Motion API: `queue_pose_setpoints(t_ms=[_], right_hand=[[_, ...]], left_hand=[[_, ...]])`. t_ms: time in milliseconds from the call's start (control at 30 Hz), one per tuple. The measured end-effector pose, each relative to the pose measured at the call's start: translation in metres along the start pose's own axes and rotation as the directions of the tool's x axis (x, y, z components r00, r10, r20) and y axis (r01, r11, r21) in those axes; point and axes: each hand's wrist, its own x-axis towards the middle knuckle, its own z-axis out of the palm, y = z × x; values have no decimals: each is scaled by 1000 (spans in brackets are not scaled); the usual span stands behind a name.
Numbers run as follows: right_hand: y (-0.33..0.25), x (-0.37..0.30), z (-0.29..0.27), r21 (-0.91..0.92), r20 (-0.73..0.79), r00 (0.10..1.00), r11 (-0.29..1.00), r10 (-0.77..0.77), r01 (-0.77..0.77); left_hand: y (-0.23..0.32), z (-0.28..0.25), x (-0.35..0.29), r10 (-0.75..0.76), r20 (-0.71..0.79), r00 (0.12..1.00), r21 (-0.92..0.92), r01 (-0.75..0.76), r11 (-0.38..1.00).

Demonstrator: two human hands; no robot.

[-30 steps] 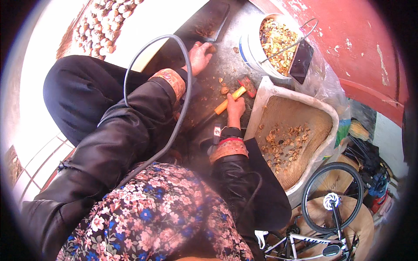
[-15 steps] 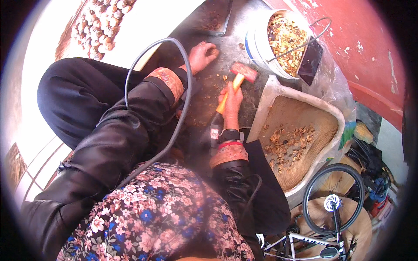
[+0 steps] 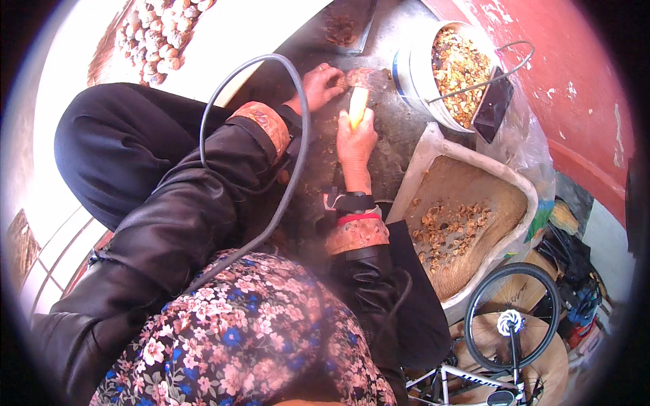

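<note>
1. Red wall [image 3: 582, 88], paint chipped, bounds the scene at upper right; a grey surface [image 3: 389, 152] spreads before the seated person, strewn with brown crumbs.

2. Hammer [image 3: 359, 108], pale yellow handle, reddish head blurred: located over the surface, ahead of the person, at the far side of the right hand [image 3: 356, 141].

3. Right hand: fingers wrapped around the handle, the forearm in line behind it.

4. Long axis: the handle points almost straight away from the person, leaning slightly rightward; the head lies crosswise at its far end.

5. Key relation: the left hand [image 3: 319, 88] lies just left of the head, its fingertips nearest to that end. Of the two hands, the left is nearer the head, the right the handle. Contact between head and fingers cannot be judged from where I stand.

6. Left hand: low, fingers curled; whether they pinch anything I cannot tell.

7. Surroundings: to the right of the hammer, a tilted white pail [image 3: 414, 78] of nut pieces [image 3: 460, 68], with a phone [image 3: 494, 108] against its rim; nearer the person, a tray [image 3: 414, 169] bearing shells [image 3: 450, 227].
</note>
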Motion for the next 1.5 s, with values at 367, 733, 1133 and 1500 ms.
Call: queue_pose_setpoints(t_ms=[367,733,1133,1500], right_hand=[[0,-1,-5,23,-76,997,1000,-18,20],[10,2,-3,143,4,998,988,59,-59],[72,18,-17,-182,31,969,955,245,-235],[-7,57,-88,161,-137,923,911,-361,380]], left_hand=[[5,-1,0,20,-5,1000,-53,-21,998],[6,2,9,1,-8,1000,-133,-2,991],[41,-5,30,-42,509,860,-856,511,77],[103,8,35,76,488,870,-853,456,252]])
